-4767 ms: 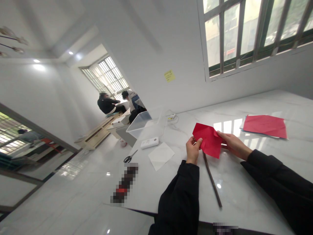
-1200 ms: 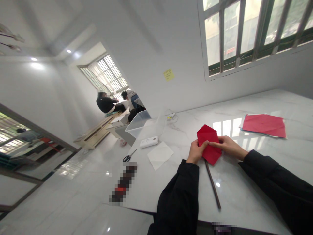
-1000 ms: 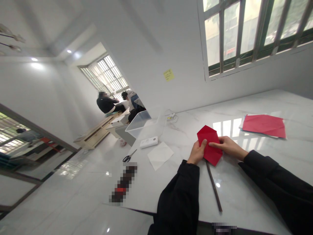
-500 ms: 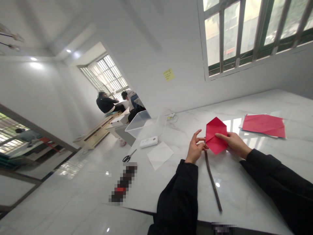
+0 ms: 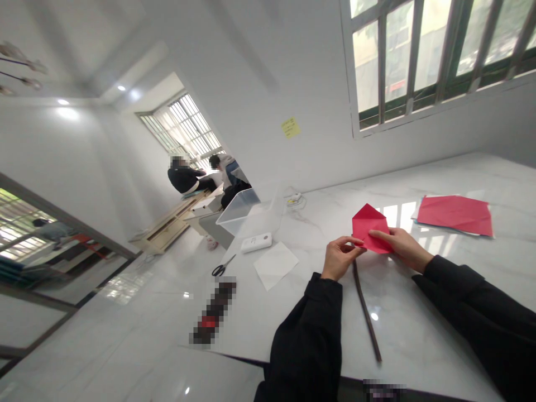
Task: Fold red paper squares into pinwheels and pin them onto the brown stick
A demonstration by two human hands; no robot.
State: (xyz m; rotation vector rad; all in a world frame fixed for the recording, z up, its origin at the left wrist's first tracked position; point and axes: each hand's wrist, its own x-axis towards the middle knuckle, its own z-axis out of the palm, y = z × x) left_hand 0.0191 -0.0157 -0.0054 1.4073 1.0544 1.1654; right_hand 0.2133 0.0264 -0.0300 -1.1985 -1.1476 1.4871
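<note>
Nearest, a slender dark brown stick (image 5: 368, 312), slightly bent, runs lengthwise from just under the folded sheet of red paper (image 5: 366, 220) toward the person, over a glossy white marble-patterned table (image 5: 422, 340). The red paper is held up above the table, its pointed peak aimed away from the person and its long axis running roughly near to far. The right hand (image 5: 404, 247) is clamped on its right side, thumb laid across the top. The left hand (image 5: 337, 258) brings fingertips and thumb close together at its near left corner, touching it — whether they pinch it, I cannot tell.

Left of the red paper lie a square white paper sheet (image 5: 276, 265) and, farther out, black-handled scissors (image 5: 221, 266). A flat white rectangular device (image 5: 256, 243) sits beyond that sheet. Right of the red paper — well apart — rests a stack topped with red paper (image 5: 454, 216). Beyond it to the left stands a clear plastic bin (image 5: 238, 211), with two seated people (image 5: 184, 181) farther off.
</note>
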